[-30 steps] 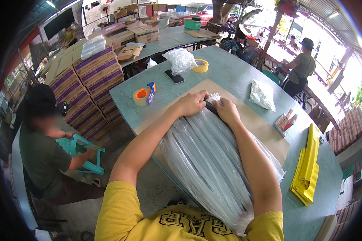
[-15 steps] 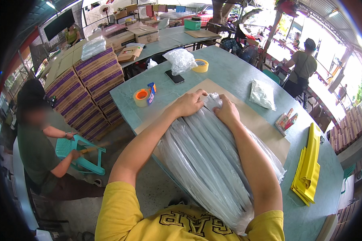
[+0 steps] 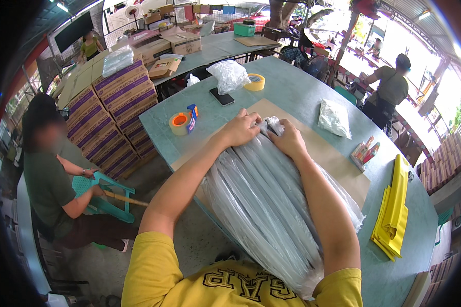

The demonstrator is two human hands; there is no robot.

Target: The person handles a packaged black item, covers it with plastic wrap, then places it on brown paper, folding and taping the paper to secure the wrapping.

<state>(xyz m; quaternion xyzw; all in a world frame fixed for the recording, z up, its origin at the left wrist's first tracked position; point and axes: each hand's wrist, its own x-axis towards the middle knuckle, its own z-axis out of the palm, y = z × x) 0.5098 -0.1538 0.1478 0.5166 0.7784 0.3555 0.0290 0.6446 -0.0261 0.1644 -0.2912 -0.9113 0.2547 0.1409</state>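
Both your hands, left (image 3: 239, 129) and right (image 3: 289, 140), clamped on the long clear-plastic-wrapped grey bundle's (image 3: 266, 204) far end, over brown cardboard sheet (image 3: 338, 158) on teal table (image 3: 292, 92), open-air workshop around.

A long green table (image 3: 302, 97) stands on a grey concrete floor (image 3: 138, 189). Stacked cardboard boxes (image 3: 112, 112) rise beyond its left edge. Daylight pours in from the open right side under a roof (image 3: 420, 15).

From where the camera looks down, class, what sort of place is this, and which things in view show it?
Probably an open-sided packing workshop. Stacked cartons stand beside the green table, tape rolls lie on it, and both hands, left and right, press on a long plastic-wrapped bundle.
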